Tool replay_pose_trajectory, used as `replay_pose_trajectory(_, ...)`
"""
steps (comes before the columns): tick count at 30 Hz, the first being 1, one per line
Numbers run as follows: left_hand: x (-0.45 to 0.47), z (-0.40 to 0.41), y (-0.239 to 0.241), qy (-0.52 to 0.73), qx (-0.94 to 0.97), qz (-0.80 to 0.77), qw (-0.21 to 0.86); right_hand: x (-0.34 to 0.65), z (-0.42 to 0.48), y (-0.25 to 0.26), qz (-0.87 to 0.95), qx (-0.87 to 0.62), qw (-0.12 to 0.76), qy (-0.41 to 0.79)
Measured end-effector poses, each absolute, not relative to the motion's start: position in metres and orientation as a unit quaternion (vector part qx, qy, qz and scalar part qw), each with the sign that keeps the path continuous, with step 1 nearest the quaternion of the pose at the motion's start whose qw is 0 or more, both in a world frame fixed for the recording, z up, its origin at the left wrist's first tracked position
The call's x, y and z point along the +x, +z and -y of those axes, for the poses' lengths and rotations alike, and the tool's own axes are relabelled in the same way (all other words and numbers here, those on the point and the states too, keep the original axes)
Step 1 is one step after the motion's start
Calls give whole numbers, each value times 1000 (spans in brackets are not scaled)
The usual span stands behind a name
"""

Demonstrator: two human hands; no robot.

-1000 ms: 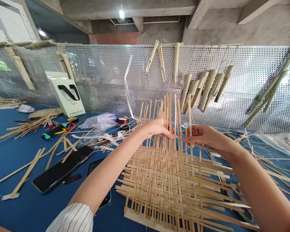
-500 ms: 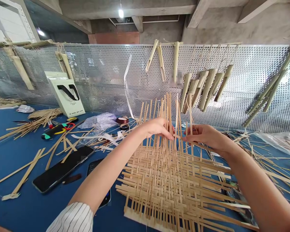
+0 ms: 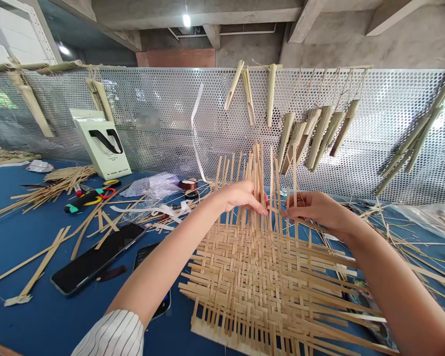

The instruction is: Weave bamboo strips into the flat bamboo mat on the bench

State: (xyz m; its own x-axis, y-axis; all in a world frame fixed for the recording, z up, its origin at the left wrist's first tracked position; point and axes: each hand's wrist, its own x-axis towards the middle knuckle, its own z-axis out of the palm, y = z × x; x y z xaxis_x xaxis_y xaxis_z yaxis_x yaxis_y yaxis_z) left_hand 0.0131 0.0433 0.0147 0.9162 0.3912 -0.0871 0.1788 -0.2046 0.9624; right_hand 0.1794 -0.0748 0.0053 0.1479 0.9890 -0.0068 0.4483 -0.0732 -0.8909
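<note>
Pinches the upright bamboo strips (image 3: 260,168) with the left hand (image 3: 241,198), fingertips closed on them, at the far edge of the woven mat (image 3: 259,287). Nips the same strips just beside with the right hand (image 3: 319,210), thumb and fingers together, above the blue table (image 3: 40,296).

No legible text anywhere.

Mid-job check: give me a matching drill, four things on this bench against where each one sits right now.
1 woven bamboo mat
2 black phone
3 white box
4 bamboo tubes

A hanging on mesh wall
B leaning against mesh wall
C flat on blue table, left of the left forearm
D held by left hand and right hand

Pairs: 1-D, 2-C, 3-B, 4-A
</note>
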Motion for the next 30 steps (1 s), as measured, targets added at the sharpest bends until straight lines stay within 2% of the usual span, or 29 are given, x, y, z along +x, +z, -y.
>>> replay_pose_trajectory(7,13,-44,14,93,769,-183,606,182,76,5,558,-629,402,363)
replay_pose_trajectory(16,13,-43,15,92,763,-182,614,205,86,10,558,-584,368,461)
replay_pose_trajectory(30,16,-40,12,117,786,-190,577,202,86,7,520,-629,391,426)
